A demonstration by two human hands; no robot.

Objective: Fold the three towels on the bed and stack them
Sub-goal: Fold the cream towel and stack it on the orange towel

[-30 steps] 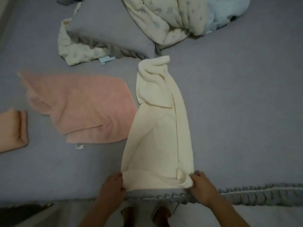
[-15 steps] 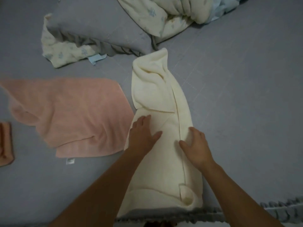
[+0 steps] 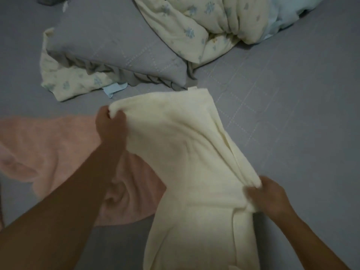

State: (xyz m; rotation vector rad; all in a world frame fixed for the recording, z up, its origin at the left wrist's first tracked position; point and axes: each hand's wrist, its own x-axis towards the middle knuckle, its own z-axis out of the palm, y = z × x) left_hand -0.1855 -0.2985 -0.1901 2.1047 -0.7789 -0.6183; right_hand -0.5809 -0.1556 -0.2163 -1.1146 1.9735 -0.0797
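Bed (image 3: 292,114) fills the view, its grey quilted cover serving as the flat work surface for the folding. At the far edge lie a bunched floral duvet (image 3: 194,26) and a grey pillow (image 3: 116,51), pushed up out of the way so the nearer stretch stays free for the towels.

Next in size, the cream towel (image 3: 185,162) runs from the middle of the bed down toward the person, with lengthwise creases along its right side. Its far end is lifted off the cover and spread wide, probably so it can be opened flat or carried over into a fold. Just to its left, and partly under the left forearm, the pink towel (image 3: 48,152) lies loose and rumpled, apparently not yet folded. A third towel does not show clearly here.

Left hand (image 3: 111,127) has its grip pinched on the far left corner of the cream towel, fingers curled over the edge and holding it up. Right hand (image 3: 266,195) grips the towel's right edge lower down, where the layers bunch together, fingers closed around the gathered cloth; blur hides the finer detail. Holding two well-separated points keeps the cloth taut between them, which should let the edges be lined up. By my reading the task is at an early stage.
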